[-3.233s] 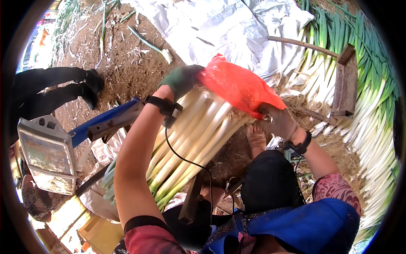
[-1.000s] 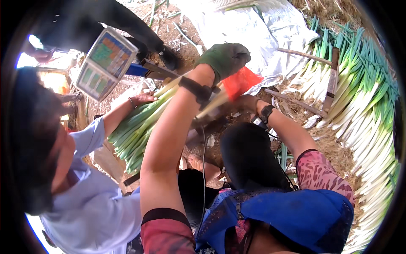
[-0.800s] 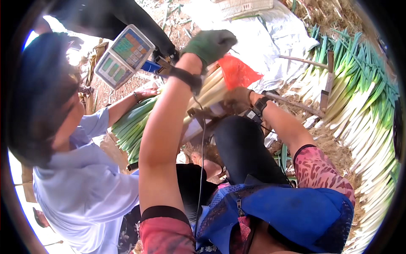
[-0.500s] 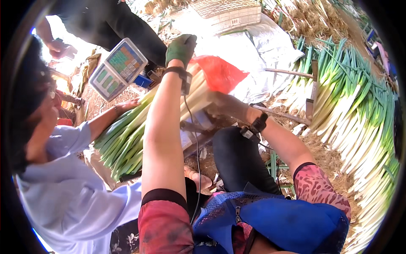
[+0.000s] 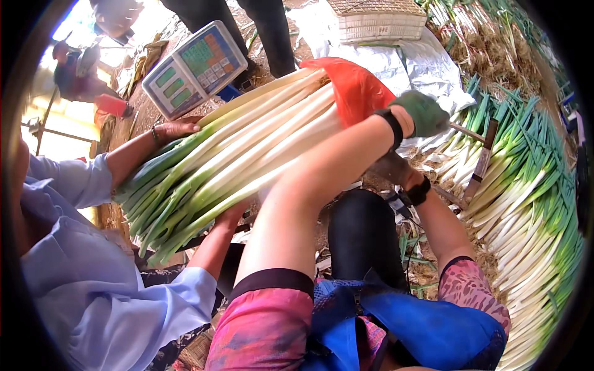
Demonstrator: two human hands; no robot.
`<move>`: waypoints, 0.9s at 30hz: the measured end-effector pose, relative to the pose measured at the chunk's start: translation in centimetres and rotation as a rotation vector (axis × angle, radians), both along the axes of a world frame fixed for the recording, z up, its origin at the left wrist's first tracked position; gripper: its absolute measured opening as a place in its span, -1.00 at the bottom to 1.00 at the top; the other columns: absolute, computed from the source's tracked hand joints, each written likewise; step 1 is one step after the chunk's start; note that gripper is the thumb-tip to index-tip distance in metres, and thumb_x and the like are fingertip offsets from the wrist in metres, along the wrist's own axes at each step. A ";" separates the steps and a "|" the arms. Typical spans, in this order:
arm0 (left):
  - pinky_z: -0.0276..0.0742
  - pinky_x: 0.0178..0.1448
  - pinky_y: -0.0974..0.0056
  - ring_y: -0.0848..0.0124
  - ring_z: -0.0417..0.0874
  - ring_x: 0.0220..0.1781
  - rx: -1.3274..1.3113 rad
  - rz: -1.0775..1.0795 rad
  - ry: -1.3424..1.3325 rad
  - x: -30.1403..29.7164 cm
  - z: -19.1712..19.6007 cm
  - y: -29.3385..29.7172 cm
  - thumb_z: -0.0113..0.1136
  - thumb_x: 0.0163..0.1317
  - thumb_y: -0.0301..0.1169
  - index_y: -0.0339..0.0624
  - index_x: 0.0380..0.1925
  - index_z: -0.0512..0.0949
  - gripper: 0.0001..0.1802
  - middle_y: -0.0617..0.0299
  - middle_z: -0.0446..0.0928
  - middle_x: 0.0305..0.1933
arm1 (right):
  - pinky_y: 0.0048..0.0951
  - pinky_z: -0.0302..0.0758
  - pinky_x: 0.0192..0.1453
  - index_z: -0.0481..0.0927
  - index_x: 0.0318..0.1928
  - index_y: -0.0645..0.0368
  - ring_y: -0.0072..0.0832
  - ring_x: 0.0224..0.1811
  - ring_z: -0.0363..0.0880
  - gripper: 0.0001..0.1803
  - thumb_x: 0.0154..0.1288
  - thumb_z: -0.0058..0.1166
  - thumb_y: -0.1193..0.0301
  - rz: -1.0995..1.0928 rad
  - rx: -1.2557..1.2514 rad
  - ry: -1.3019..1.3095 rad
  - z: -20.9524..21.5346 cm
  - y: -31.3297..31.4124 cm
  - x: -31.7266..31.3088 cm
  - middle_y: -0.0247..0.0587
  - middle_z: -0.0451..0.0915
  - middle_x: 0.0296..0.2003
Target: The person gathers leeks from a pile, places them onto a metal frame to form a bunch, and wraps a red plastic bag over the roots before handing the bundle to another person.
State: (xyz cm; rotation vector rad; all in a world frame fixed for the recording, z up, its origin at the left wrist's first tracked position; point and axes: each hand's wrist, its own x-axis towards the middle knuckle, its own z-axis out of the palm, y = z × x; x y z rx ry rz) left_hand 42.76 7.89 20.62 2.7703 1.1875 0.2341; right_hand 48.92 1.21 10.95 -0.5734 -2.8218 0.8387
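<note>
A thick bundle of long green onions lies slantwise before me, green tops to the left. Its white end is covered by a red plastic bag. My left hand, in a green glove, is at the bag's right edge, fingers curled in; whatever they hold is hidden. The left forearm crosses over the right hand. My right hand, in a dark glove, is low beside the bundle's white end, smeared and partly covered, so its fingers cannot be read. A co-worker's hand rests on the green tops; their other arm reaches beneath.
A scale with a keypad display stands beyond the bundle. Rows of green onions lie along the right, by a wooden frame. A white crate and white sheeting are at the back. Another person's legs stand behind.
My left hand has swung from above the bundle to the right, past the red bag and across my right arm. The co-worker's second arm now shows under the bundle. The view has shifted.
</note>
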 end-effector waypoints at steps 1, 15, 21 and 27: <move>0.59 -0.05 0.05 0.09 0.70 -0.19 -0.019 0.016 -0.029 -0.5 -1.1 -0.5 -0.02 0.24 -0.10 0.10 -0.21 0.67 -0.68 0.14 0.68 -0.26 | -0.32 0.25 0.40 0.35 0.30 0.17 -0.31 0.37 0.31 -0.49 0.40 0.02 0.29 -0.155 -0.277 0.058 0.0 -0.6 -0.3 -0.07 0.40 0.29; 0.57 -0.22 0.08 0.11 0.68 -0.27 0.017 -0.044 -0.313 1.0 2.7 -9.7 0.08 0.29 -0.13 0.04 -0.24 0.63 -0.76 0.15 0.65 -0.35 | -0.33 0.31 0.32 0.35 0.24 0.21 -0.34 0.21 0.42 -0.42 0.34 0.09 0.15 -0.245 -0.264 0.182 1.2 -6.3 4.6 -0.08 0.44 0.16; 0.61 -0.12 0.07 0.05 0.68 -0.22 -0.254 -0.009 -0.025 -3.4 -0.5 -16.8 0.01 0.35 -0.11 0.03 -0.16 0.64 -0.69 0.06 0.66 -0.26 | -0.34 0.54 0.07 0.58 0.00 0.09 -0.31 -0.11 0.63 -0.66 0.27 0.13 0.23 -0.617 -0.345 0.089 -3.8 -10.2 14.3 -0.10 0.66 -0.18; 0.58 -0.09 0.13 0.06 0.69 -0.18 -0.343 0.079 -0.322 -8.7 0.2 -24.8 0.19 0.26 -0.31 -0.15 -0.13 0.62 -0.76 0.00 0.66 -0.21 | -0.33 0.54 0.08 0.64 -0.11 0.11 -0.24 -0.12 0.65 -0.71 0.30 0.10 0.21 -1.156 -0.279 -0.211 -6.4 -17.2 25.5 -0.10 0.67 -0.16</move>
